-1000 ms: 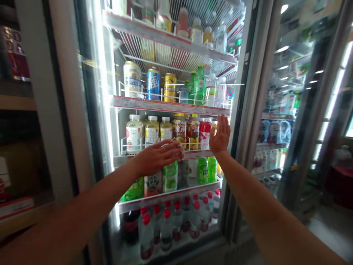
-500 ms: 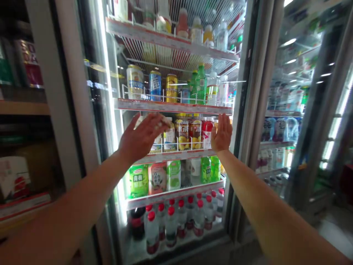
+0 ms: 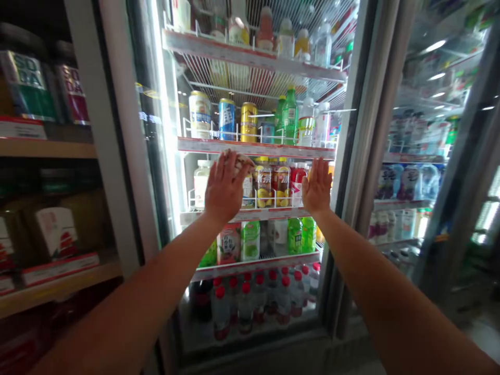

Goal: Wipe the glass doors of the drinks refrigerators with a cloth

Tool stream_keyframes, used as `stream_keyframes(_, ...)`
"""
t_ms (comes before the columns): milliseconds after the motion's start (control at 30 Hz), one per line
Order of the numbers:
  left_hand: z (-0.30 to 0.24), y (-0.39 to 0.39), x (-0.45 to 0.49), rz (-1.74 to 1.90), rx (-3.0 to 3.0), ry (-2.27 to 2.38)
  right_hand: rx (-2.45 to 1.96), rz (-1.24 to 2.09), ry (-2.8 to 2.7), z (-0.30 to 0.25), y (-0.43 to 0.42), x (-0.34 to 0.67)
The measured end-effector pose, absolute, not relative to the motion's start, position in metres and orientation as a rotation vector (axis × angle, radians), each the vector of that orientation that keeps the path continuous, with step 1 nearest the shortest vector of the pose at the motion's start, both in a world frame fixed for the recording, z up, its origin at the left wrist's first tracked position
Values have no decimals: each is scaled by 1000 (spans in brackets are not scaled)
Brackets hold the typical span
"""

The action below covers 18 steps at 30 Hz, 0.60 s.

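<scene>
I face a lit drinks fridge with a glass door (image 3: 172, 172). My left hand (image 3: 223, 190) lies with fingers stretched against the glass, in front of the middle shelf of bottles (image 3: 273, 182). A small pale cloth (image 3: 242, 162) shows under its fingertips. My right hand (image 3: 317, 186) rests flat and open on the glass near the door's right frame (image 3: 351, 156), holding nothing. Both hands are at about the same height.
Cans (image 3: 226, 119) and green bottles stand on the shelf above the hands, and red-capped bottles (image 3: 253, 302) at the bottom. Wooden shelves (image 3: 47, 148) with packaged goods are at the left. A second glass-door fridge (image 3: 414, 172) stands at the right.
My left hand has swept up and slightly right across the glass with the cloth, from the lower shelf edge to the middle shelf. My right hand has stayed in place. The view shifted left.
</scene>
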<state>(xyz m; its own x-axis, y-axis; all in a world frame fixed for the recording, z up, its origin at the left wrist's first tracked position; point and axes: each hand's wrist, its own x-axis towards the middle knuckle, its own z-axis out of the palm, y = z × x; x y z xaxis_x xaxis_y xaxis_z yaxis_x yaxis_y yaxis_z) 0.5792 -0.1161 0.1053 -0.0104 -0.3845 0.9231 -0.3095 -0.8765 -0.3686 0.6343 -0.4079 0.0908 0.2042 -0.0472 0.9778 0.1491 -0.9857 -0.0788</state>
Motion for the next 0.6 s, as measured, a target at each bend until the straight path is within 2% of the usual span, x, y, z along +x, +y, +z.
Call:
stream_keyframes(100, 93, -134, 584, -1736, -1979, 1183, -2281, -1901, -117, 90, -407, 634)
stream_keyframes(167, 91, -144, 586, -1606, -1928, 1274, -2256, -1914, -128, 89, -406, 634)
stream_keyframes(333, 94, -171, 590, -2045, -2243, 927, -2211, -1934, -163, 87, -404, 634)
stream_keyframes(500, 86, -199, 599, -1596, -1916, 1319, -2241, -1897, -133, 88, -404, 632)
stream_keyframes(600, 103, -204, 601, -1746, -1997, 1169, -2234, -1913, -147, 88, -404, 633)
